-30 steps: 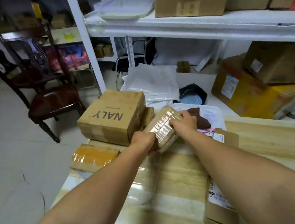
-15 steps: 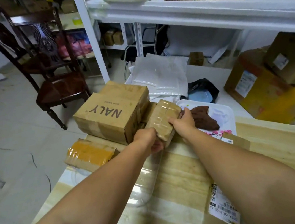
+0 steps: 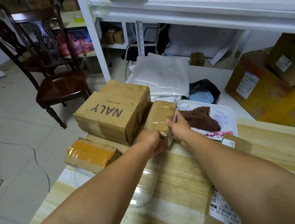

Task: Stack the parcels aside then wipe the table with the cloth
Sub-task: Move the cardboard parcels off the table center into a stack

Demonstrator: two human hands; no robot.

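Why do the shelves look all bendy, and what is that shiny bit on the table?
Head view: the wide-angle lens curves the white shelf near the edges; light glares off clear plastic on the table; tape on the parcel gripped by the left hand and right hand shines softly.

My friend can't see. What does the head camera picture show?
Two hands, the left hand and the right hand, hold a taped brown parcel beside a big NALY box at the far edge of a wooden table. A brown cloth lies on a white tray nearby.
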